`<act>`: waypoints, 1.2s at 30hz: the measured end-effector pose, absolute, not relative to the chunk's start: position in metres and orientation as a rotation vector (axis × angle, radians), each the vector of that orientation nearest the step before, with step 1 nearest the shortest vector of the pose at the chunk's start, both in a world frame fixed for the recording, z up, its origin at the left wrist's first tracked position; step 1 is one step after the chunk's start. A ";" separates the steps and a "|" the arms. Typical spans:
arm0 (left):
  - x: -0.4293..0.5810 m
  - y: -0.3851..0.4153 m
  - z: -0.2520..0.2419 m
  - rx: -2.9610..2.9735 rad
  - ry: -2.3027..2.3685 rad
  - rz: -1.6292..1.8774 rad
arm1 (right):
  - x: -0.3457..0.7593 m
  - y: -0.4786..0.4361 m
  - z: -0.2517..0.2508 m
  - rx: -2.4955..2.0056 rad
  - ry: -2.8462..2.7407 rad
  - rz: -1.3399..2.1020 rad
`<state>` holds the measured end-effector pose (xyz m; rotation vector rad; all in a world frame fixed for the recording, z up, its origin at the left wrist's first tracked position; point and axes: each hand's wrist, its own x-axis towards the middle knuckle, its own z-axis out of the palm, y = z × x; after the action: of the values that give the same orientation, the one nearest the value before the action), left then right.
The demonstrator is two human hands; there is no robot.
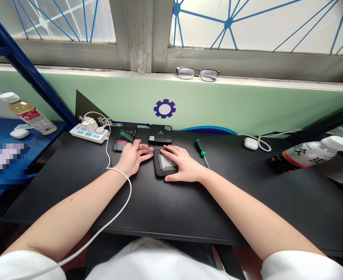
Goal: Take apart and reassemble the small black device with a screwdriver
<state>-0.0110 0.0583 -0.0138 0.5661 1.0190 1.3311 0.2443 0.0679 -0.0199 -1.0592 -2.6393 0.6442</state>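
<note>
My left hand (131, 157) is closed on a screwdriver (127, 137) with a green and black handle. Its thin shaft runs to the right, and the tip meets the left edge of a small black device box (159, 171). A pale label shows on top of the box, partly covered by my right hand (183, 163). That hand spans the box from the right, thumb along the near side and fingers over the top, holding it against the desk. Beyond my right hand lies a second green and black screwdriver (200, 147), its shaft pointing towards me.
Behind the hands are another flat black box (160, 134) and a phone (132, 129). A white power strip (88, 132) stands left; its cable (130, 190) crosses over my left forearm. Bottles stand at left (31, 114) and right (308, 155). Glasses (198, 74) rest on the ledge.
</note>
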 end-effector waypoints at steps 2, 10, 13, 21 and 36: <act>-0.012 0.059 -0.013 0.559 1.032 1.325 | 0.245 0.069 -0.020 -1.053 -2.646 0.646; -0.010 0.057 -0.011 0.580 1.016 1.334 | 0.245 0.068 -0.020 -1.055 -2.649 0.639; -0.010 0.057 -0.010 0.575 1.010 1.334 | 0.245 0.069 -0.021 -1.052 -2.648 0.632; -0.010 0.058 -0.010 0.586 1.021 1.311 | 0.245 0.069 -0.023 -1.049 -2.648 0.624; -0.012 0.060 -0.009 0.587 1.019 1.288 | 0.243 0.067 -0.018 -1.066 -2.645 0.622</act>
<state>-0.0123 0.0598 -0.0089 0.5869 1.0185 1.2877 0.2433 0.0666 -0.0184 -1.0655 -2.6446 0.6223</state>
